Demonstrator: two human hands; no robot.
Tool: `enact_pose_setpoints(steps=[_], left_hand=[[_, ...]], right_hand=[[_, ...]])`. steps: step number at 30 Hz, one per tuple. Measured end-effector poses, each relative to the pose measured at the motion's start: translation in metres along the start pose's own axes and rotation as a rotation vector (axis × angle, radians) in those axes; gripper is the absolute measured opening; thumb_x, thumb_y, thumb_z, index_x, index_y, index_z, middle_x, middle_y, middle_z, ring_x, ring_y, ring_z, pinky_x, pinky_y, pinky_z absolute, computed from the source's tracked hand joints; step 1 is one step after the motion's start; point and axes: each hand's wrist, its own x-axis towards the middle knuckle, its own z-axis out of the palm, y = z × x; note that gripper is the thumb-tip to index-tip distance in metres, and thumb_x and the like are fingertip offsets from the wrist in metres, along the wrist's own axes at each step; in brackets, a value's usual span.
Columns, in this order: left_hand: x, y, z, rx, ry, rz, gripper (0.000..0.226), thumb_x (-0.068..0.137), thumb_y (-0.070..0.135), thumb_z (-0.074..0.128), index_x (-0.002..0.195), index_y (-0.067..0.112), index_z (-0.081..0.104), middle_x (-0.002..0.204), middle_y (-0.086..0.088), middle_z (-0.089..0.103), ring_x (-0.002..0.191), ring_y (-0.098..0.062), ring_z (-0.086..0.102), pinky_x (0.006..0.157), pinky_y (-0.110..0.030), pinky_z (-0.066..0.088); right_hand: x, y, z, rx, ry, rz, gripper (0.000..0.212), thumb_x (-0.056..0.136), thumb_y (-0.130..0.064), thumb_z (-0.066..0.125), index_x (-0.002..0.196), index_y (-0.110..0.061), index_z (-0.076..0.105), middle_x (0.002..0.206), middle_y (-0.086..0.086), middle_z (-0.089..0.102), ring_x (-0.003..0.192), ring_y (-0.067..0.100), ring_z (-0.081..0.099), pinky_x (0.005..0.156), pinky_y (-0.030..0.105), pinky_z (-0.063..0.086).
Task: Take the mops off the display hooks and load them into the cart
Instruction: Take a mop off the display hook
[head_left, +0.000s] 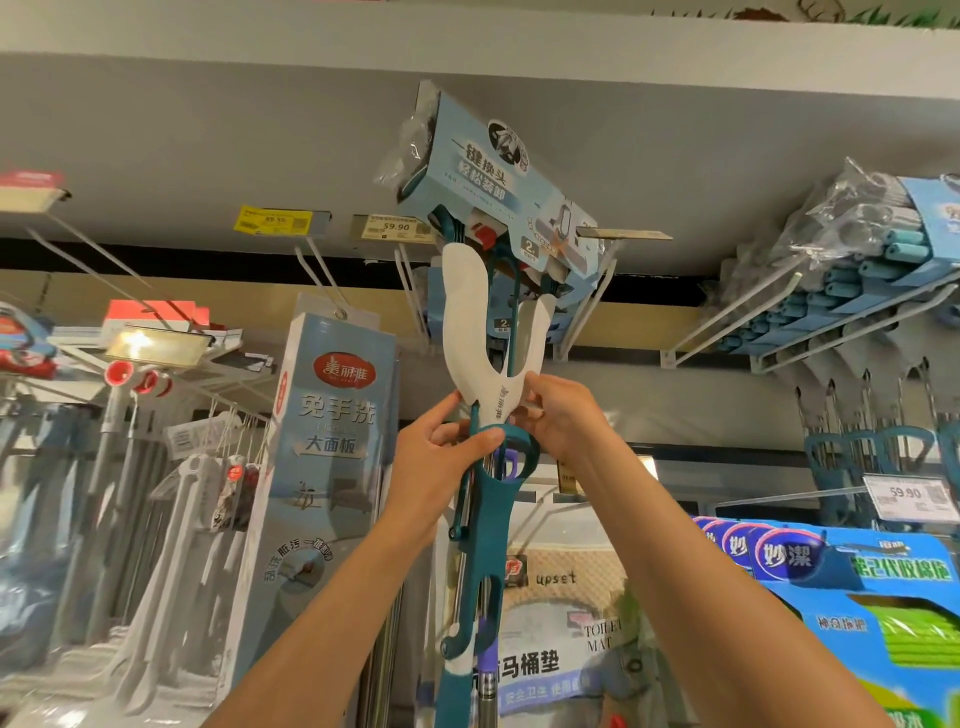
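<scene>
Centre of frame: one mop (485, 332) held up, its boxed head tilted at upper centre just beside the white display hooks (587, 306), handle running down to the bottom edge. Left hand (436, 457) curled around the teal lever on the handle, thumb over the front. Right hand (558, 421) pinching the base of the white fork just above it. More mops (852, 291) hang on hooks at right. Tall blue mop box (332, 447) left of centre. Yellow price tag (272, 221) upper left.
</scene>
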Motion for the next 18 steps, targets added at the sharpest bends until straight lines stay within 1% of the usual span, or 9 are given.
enact_pose_setpoints(steps=[3,5,8,10,13,14,16,17,18], left_hand=[[0.007,0.005,0.001,0.102,-0.032,0.008,0.040,0.089,0.019,0.073,0.108,0.049,0.055,0.090,0.005,0.077,0.085,-0.009,0.074,0.070,-0.021,0.058],[0.016,0.009,0.002,0.139,-0.003,0.000,0.023,0.097,0.030,0.064,0.119,0.034,0.064,0.094,0.001,0.077,0.085,-0.014,0.074,0.073,-0.029,0.059],[0.035,0.017,0.006,0.193,0.108,0.068,0.030,0.101,0.029,0.056,0.129,0.017,0.062,0.110,-0.001,0.073,0.102,-0.019,0.071,0.079,-0.032,0.061],[0.045,0.023,0.009,0.197,0.155,0.142,0.040,0.099,0.026,0.061,0.138,0.022,0.056,0.112,-0.001,0.072,0.103,-0.018,0.071,0.077,-0.033,0.062],[0.053,0.027,0.015,0.194,0.169,0.155,0.067,0.097,0.025,0.065,0.154,0.035,0.033,0.105,-0.005,0.074,0.090,-0.019,0.074,0.072,-0.043,0.063],[0.055,0.028,0.017,0.186,0.166,0.143,0.069,0.097,0.024,0.065,0.155,0.036,0.031,0.107,-0.008,0.074,0.090,-0.020,0.074,0.071,-0.047,0.063],[0.057,0.030,0.022,0.164,0.163,0.131,0.070,0.096,0.021,0.066,0.155,0.036,0.031,0.118,-0.011,0.072,0.095,-0.021,0.074,0.071,-0.050,0.063],[0.059,0.031,0.023,0.152,0.163,0.126,0.070,0.095,0.019,0.067,0.154,0.036,0.032,0.123,-0.012,0.070,0.098,-0.023,0.073,0.071,-0.051,0.063],[0.060,0.031,0.026,0.135,0.159,0.121,0.071,0.095,0.018,0.067,0.154,0.035,0.033,0.127,-0.012,0.068,0.100,-0.025,0.073,0.071,-0.053,0.062]], right_hand=[[0.009,-0.001,-0.003,0.047,-0.023,0.065,0.015,0.104,-0.012,0.051,0.102,0.000,0.059,0.085,0.015,0.067,0.076,0.025,0.066,0.063,0.036,0.058],[0.012,-0.002,-0.004,0.078,-0.042,0.132,0.015,0.102,-0.013,0.053,0.099,0.000,0.058,0.086,0.016,0.067,0.077,0.028,0.067,0.058,0.039,0.059],[0.017,-0.001,-0.007,0.063,-0.062,0.167,0.013,0.102,-0.014,0.055,0.100,-0.001,0.059,0.088,0.017,0.066,0.076,0.029,0.066,0.066,0.041,0.058],[0.018,-0.001,-0.009,0.050,-0.066,0.168,0.013,0.101,-0.015,0.056,0.101,-0.002,0.060,0.087,0.015,0.067,0.074,0.027,0.066,0.065,0.038,0.058],[0.022,-0.007,-0.015,0.057,-0.055,0.121,0.017,0.100,-0.013,0.057,0.113,-0.001,0.059,0.089,0.016,0.068,0.073,0.026,0.068,0.048,0.033,0.058],[0.023,-0.009,-0.017,0.057,-0.058,0.097,0.019,0.100,-0.012,0.057,0.117,-0.003,0.058,0.093,0.018,0.068,0.077,0.028,0.069,0.053,0.035,0.061],[0.026,-0.013,-0.019,0.042,-0.073,0.067,0.024,0.101,-0.012,0.056,0.124,-0.007,0.055,0.106,0.021,0.069,0.092,0.032,0.070,0.079,0.044,0.060],[0.026,-0.014,-0.019,0.032,-0.079,0.063,0.030,0.100,-0.013,0.056,0.130,-0.009,0.053,0.112,0.023,0.068,0.097,0.033,0.070,0.084,0.045,0.059],[0.026,-0.016,-0.020,0.026,-0.081,0.058,0.036,0.100,-0.014,0.057,0.135,-0.009,0.051,0.117,0.023,0.068,0.095,0.032,0.070,0.078,0.042,0.060]])
